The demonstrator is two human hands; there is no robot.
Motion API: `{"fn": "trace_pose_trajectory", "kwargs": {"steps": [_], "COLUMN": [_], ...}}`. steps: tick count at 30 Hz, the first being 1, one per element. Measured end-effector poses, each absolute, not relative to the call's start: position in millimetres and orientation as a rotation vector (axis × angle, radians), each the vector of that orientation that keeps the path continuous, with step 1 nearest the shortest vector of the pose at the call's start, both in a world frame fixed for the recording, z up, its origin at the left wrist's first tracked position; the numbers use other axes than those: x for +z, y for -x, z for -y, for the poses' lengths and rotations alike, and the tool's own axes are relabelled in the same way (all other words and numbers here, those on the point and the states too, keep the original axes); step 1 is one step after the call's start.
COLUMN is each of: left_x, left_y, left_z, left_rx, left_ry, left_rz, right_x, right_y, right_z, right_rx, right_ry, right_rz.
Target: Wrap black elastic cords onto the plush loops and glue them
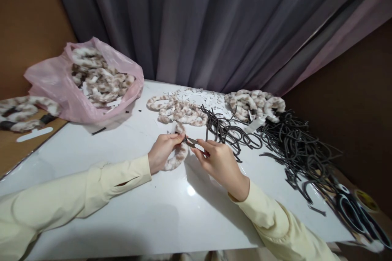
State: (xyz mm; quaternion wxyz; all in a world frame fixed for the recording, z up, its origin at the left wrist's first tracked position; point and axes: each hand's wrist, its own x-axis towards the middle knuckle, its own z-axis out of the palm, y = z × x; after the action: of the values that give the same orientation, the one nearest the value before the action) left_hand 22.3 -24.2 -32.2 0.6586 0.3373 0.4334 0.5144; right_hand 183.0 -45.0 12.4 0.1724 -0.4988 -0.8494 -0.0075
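My left hand (163, 151) pinches a fluffy white-and-brown furry ring (178, 159), held just above the white table (122, 220). A dark bit shows at the ring where my fingers grip it. My right hand (221, 162) is closed around small dark snips (192, 143), their tips reaching the ring right beside my left thumb. The exact point of contact is too small to make out. Behind my hands lie more furry rings (183, 113). Close to the right hand is a tangle of black cords (228, 132).
A pink plastic bag (56, 75) full of furry rings stands at the left, beside more rings (29, 108) on a brown surface. More furry rings (257, 104) lie at the back right. A large heap of black cords (300, 147) and black-handled scissors (352, 212) are on the right. A grey curtain (183, 24) hangs behind.
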Motion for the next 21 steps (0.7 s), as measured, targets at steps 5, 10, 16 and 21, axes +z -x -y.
{"fn": "trace_pose_trajectory", "kwargs": {"steps": [5, 10, 16, 21], "left_x": [-32.4, -31.7, -29.4, -28.8], "left_y": [-22.6, -22.4, -23.0, -25.4], "left_z": [24.4, 25.0, 26.3, 27.8], "left_rx": [1.158, 1.143, 1.128, 1.199], "left_ry": [-0.762, -0.784, -0.751, -0.653], "left_rz": [-0.989, -0.98, -0.988, -1.0], "right_x": [13.3, 16.4, 11.3, -1.4], "right_y": [-182.3, -181.7, -180.7, -173.5], "right_z": [47.0, 47.7, 50.4, 52.4], "right_rx": [-0.038, -0.073, -0.172, -0.314], "right_ry": [1.426, 1.423, 1.438, 1.412], "right_rz": [2.426, 2.446, 2.477, 2.452]}}
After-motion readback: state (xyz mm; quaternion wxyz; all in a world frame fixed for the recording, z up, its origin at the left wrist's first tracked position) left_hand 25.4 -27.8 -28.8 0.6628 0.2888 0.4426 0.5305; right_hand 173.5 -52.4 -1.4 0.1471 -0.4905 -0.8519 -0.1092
